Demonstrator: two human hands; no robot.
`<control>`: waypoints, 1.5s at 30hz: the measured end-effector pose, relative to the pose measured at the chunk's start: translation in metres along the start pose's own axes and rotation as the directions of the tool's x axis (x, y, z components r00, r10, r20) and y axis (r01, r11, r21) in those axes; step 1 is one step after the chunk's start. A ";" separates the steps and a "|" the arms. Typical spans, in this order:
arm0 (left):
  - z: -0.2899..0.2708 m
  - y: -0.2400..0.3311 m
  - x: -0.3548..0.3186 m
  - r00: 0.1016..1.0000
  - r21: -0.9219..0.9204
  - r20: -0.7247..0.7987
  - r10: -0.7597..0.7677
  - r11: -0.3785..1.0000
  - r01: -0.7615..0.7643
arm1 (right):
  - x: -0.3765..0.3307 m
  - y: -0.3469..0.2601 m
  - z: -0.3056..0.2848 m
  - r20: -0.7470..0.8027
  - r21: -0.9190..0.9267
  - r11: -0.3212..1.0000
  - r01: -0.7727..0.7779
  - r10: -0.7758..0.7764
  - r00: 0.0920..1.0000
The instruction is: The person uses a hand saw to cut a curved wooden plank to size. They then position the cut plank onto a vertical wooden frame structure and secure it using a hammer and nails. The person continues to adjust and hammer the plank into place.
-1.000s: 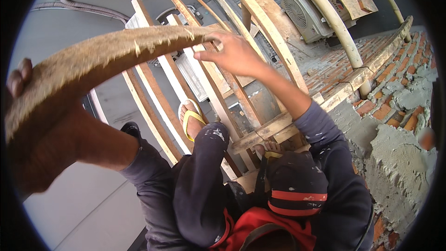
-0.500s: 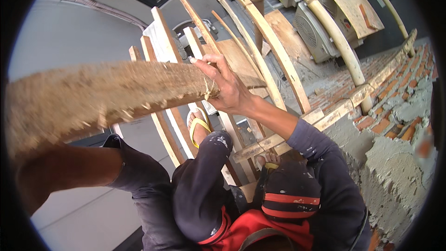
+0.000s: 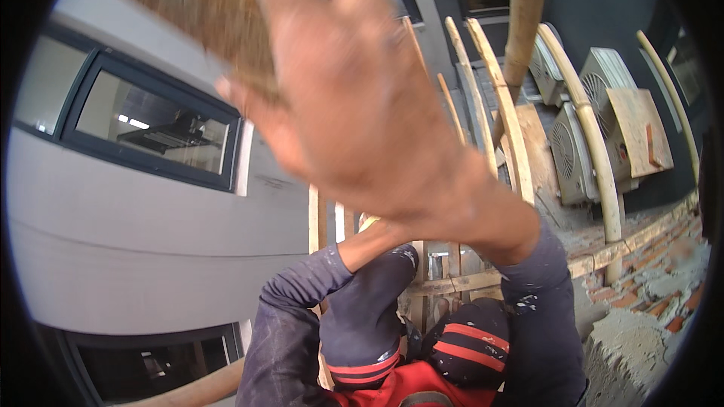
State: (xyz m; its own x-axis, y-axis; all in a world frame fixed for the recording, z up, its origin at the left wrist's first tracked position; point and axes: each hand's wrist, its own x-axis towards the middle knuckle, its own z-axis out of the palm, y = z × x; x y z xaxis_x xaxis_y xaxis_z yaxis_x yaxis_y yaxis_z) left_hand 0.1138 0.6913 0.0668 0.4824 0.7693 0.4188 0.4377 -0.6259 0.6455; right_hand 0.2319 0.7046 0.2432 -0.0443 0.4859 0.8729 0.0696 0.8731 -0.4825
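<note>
Close to the camera, my right hand [image 3: 339,90] is blurred and closed round the edge of a rough brown wooden plank [image 3: 188,7]. The plank slants out of the picture at the upper left. Of my left arm only the sleeve and wrist [image 3: 369,245] show; its hand is hidden behind my right wrist. Under my arms are my bent knees in dark trousers with red stripes. Bamboo and timber strips [image 3: 501,98] run away from me, and a wooden crosspiece [image 3: 467,282] lies near my feet.
A grey wall with a dark-framed window [image 3: 151,117] stands on the left. Air-conditioner units [image 3: 577,154] and a plywood sheet [image 3: 637,132] are at the far right. An upright bamboo pole [image 3: 524,22] rises at the back. Broken brick and mortar [image 3: 630,339] edge the near right.
The plank has swung up and to the upper left with my right hand, which is now nearer the camera. My left hand has come off the plank's near end and moved inward. The view has turned.
</note>
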 end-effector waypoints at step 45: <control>-0.327 0.216 0.027 0.514 0.142 -0.838 0.184 0.983 -0.120 | -0.185 0.065 0.032 0.344 0.055 0.993 -0.104 0.079 0.936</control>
State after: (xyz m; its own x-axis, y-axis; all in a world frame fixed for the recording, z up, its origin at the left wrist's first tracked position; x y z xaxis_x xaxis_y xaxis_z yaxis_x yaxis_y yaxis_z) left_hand -0.0266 0.6190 0.4262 -0.3072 0.3878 0.8690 0.4797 -0.7256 0.4934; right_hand 0.2126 0.6724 0.0482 -0.3785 0.5372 0.7537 0.0193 0.8187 -0.5739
